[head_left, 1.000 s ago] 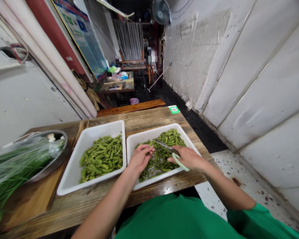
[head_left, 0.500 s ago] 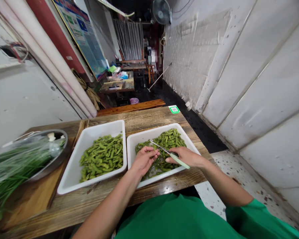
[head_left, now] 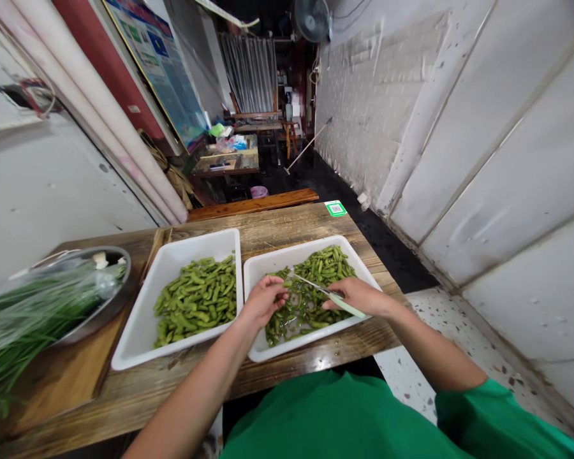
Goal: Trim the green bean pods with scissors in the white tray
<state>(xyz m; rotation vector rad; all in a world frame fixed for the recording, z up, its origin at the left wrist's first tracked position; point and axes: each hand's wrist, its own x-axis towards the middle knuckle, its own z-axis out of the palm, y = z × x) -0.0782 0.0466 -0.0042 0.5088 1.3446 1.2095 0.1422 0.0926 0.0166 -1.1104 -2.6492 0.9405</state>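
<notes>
My right hand [head_left: 356, 297] is closed round a pair of scissors [head_left: 348, 306] with pale green handles. The slim metal blades point left over the right white tray [head_left: 254, 271], their tips close to my left fingers. My left hand [head_left: 266, 298] hovers above that tray's left side, fingertips pinched on a green soybean pod [head_left: 287, 284], which is partly hidden. Beneath both hands lie green soybean pods [head_left: 325, 262], wet and heaped mostly toward the back, with loose bits near the front. To the left, another white tray [head_left: 148, 293] holds a larger pile of pods [head_left: 198, 299].
Both trays rest on a wooden table [head_left: 282, 223]. At far left, a metal bowl [head_left: 127, 271] holds long green stalks [head_left: 43, 319] in clear plastic, beside a wooden board [head_left: 71, 382]. A green code card [head_left: 335, 208] lies at the far edge; a bench [head_left: 258, 205] stands beyond.
My left hand has moved left, away from the scissor blades, still pinched. My right hand has stayed nearly in place with the scissors.
</notes>
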